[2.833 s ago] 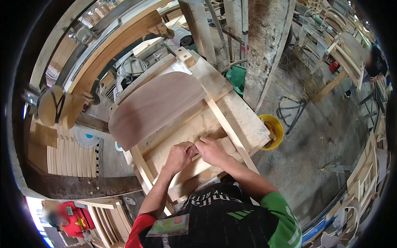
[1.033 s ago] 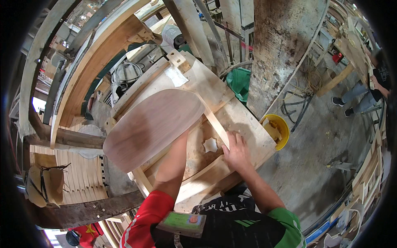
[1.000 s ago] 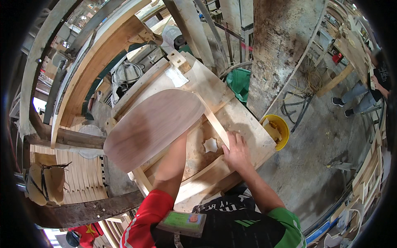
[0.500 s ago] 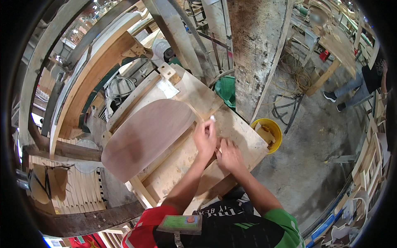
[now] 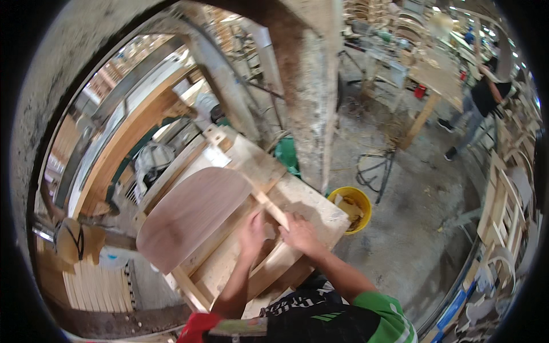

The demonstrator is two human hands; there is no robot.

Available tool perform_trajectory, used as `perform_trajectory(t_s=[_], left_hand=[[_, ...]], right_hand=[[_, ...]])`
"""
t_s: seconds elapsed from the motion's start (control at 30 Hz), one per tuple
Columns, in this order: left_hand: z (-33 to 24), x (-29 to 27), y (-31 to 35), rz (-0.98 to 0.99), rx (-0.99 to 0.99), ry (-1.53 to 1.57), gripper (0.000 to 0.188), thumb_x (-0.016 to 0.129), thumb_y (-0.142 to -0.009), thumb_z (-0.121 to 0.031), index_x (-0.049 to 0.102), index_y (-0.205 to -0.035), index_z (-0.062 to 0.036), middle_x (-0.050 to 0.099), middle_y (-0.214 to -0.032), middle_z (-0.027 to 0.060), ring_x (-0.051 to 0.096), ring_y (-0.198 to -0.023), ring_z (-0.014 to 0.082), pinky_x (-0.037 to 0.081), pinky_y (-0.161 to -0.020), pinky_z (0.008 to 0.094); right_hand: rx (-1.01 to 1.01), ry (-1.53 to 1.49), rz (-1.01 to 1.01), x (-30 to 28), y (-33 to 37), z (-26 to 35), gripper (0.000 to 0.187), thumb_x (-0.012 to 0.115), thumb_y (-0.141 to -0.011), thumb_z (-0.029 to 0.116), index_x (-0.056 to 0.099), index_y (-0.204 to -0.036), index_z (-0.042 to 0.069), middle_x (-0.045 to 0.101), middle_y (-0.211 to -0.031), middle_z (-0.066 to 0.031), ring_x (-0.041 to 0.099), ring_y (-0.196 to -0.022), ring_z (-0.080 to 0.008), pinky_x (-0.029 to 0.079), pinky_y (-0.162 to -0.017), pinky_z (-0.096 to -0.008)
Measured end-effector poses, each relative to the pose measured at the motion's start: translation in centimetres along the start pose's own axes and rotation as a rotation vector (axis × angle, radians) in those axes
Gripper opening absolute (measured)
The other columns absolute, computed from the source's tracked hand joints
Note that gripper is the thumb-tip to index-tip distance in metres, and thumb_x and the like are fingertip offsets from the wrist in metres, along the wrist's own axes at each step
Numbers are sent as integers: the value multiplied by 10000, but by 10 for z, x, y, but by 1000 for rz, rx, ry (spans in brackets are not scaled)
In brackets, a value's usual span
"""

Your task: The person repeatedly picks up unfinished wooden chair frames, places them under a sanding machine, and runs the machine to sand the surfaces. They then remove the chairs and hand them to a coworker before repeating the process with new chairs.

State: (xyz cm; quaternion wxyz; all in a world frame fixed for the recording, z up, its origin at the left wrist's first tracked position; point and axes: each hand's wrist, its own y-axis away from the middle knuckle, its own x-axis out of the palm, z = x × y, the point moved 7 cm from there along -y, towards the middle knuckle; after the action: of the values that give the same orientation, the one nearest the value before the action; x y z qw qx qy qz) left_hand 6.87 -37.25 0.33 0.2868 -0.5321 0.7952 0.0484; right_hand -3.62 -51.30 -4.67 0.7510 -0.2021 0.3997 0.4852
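A brown, smooth wooden panel point(image 5: 194, 214) with rounded ends lies on the pale wooden workbench point(image 5: 311, 200), left of my hands. From near its right end a narrow light wooden strip point(image 5: 269, 204) runs toward me. My right hand point(image 5: 299, 233) is closed around the near end of that strip. Just left of it, my left hand point(image 5: 252, 234) is beside the panel's near edge, over the bench's recessed part. Its fingers are bent and smeared by motion, so whether they hold anything cannot be made out.
A yellow bucket point(image 5: 350, 210) with scraps stands beside the bench's right corner. A worn post point(image 5: 311, 108) rises beyond, beside a green bag point(image 5: 287, 156). Curved wooden parts point(image 5: 123, 137) stand at left. Another person point(image 5: 486, 97) is at the far right.
The view has tilted and shifted. My left hand has drawn back toward me, away from the strip; my right hand has moved up onto the strip's near end.
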Motion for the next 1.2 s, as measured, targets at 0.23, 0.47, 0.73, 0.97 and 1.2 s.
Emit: perform_trajectory(t_s=[0.23, 0.47, 0.73, 0.97, 1.2], left_hand=[[72, -249, 177, -567, -233, -433, 393, 634, -1026, -200, 633, -1292, 89, 712, -1182, 217, 680, -1056, 276, 533, -947, 374], [91, -258, 281, -445, -616, -333, 685, 644, -1005, -515, 542, -1503, -55, 709, -1213, 253, 704, -1069, 370, 566, -955, 453], [72, -190, 245, -376, -479, -292, 678, 647, -1006, -507, 540, -1505, -60, 704, -1217, 249, 702, -1065, 365, 567, -948, 453], [33, -143, 229, -291, -318, -332, 672, 649, -1007, -500, 538, -1506, -63, 700, -1219, 246, 701, -1061, 361, 568, -942, 453], [-7, -106, 250, -251, -251, -374, 666, 650, -1008, -493, 536, -1507, -67, 696, -1222, 243, 699, -1058, 356, 569, -936, 452]], right_hand=[[-93, -141, -157, -2, 16, -4, 598, 627, -977, 411, 505, -1424, 33, 601, -1313, -290, 596, -1219, -454, 482, -1039, -539], [156, -171, 50, -25, 140, -69, 744, 691, -898, 559, 558, -1394, 22, 621, -1332, -288, 610, -1230, -460, 496, -1027, -511], [293, -162, 230, -7, 172, -116, 714, 692, -820, 655, 705, -1184, 41, 724, -1157, -261, 686, -1088, -455, 538, -943, -520], [208, -154, 148, -22, 196, -119, 592, 681, -863, 588, 712, -1146, 69, 729, -1076, -257, 686, -1036, -457, 542, -908, -546], [214, -234, 66, -50, 272, -173, 522, 687, -894, 576, 699, -1129, 110, 742, -1020, -206, 693, -1004, -443, 546, -862, -532]])
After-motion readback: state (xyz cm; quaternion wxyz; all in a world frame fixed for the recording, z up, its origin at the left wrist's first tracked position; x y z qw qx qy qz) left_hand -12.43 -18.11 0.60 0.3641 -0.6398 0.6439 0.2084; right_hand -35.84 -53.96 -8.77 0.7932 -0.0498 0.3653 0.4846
